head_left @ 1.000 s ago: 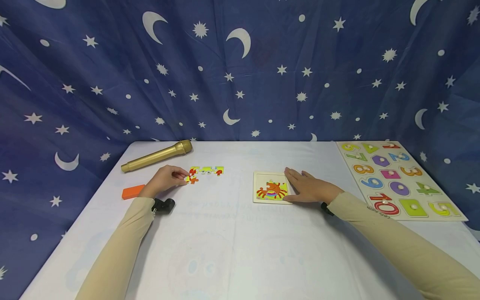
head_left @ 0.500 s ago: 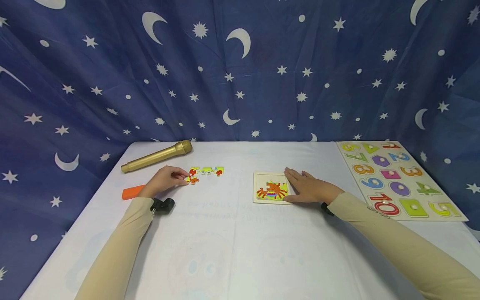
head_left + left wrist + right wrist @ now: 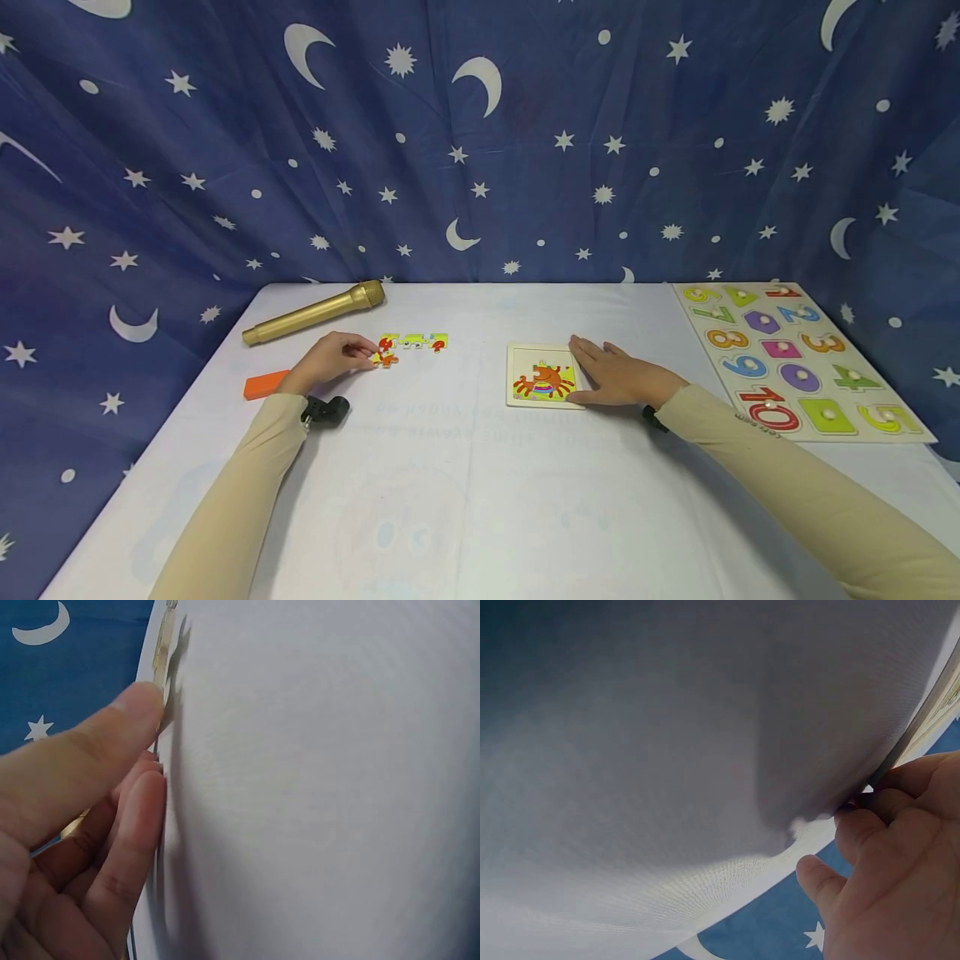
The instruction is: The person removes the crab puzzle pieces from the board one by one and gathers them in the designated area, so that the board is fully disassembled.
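On the left of the table, my left hand (image 3: 335,360) pinches an orange and yellow puzzle piece (image 3: 387,360) between thumb and fingers. In the left wrist view the thumb (image 3: 124,720) lies at the edge of the thin piece. A short row of several jigsaw pieces (image 3: 414,342) lies just beyond it. My right hand (image 3: 618,375) rests on the right side of a square puzzle board (image 3: 512,377), its fingers extended and its thumb along the near right corner. An orange crab picture (image 3: 545,385) partly fills the board; its upper left part is bare.
A gold microphone (image 3: 315,313) lies at the back left. An orange block (image 3: 266,385) sits beside my left wrist, partly hidden by it. To the right is a large number-and-shape peg board (image 3: 797,367). A blue curtain (image 3: 480,167) with stars and moons hangs behind the table.
Hardly anything differs. My left wrist has shifted very slightly to the left, while the right hand and the puzzle board stay in place.
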A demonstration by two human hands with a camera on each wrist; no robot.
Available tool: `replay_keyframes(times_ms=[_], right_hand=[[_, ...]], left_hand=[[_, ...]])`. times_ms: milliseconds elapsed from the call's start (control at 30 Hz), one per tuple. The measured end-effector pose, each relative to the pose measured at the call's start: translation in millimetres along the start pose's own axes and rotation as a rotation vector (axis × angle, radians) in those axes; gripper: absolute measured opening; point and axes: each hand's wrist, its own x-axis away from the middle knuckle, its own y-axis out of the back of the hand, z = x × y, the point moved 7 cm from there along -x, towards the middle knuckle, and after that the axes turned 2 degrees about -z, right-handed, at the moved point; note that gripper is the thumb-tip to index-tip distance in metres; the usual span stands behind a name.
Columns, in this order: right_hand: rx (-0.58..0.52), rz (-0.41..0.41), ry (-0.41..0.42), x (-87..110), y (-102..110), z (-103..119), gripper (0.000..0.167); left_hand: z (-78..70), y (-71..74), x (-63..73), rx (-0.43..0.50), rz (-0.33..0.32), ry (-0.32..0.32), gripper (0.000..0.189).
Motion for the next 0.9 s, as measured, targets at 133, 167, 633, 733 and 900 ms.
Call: replay_keyframes(times_ms=[133, 167, 633, 733, 900], right_hand=[[0.004, -0.002, 0.002, 0.3, -0.4, 0.6, 0.099], [0.006, -0.002, 0.002, 0.4, -0.6, 0.6, 0.099], [0.012, 0.002, 0.005, -1.0, -1.6, -1.6, 0.100], [0.016, 0.001, 0.005, -0.5, -1.0, -1.3, 0.100], [0.016, -0.005, 0.011, 0.7, 0.0, 0.0, 0.098]], left_hand=[[0.3, -0.2, -0.5, 0.021, -0.004, 0.009, 0.026], [0.1, -0.1, -0.4, 0.024, -0.003, 0.009, 0.026], [4.3, 0.7, -0.8, 0.029, -0.004, 0.033, 0.029], [4.7, 0.6, -1.3, 0.033, -0.003, 0.026, 0.030], [5.2, 1.0, -1.9, 0.034, 0.001, 0.007, 0.029]])
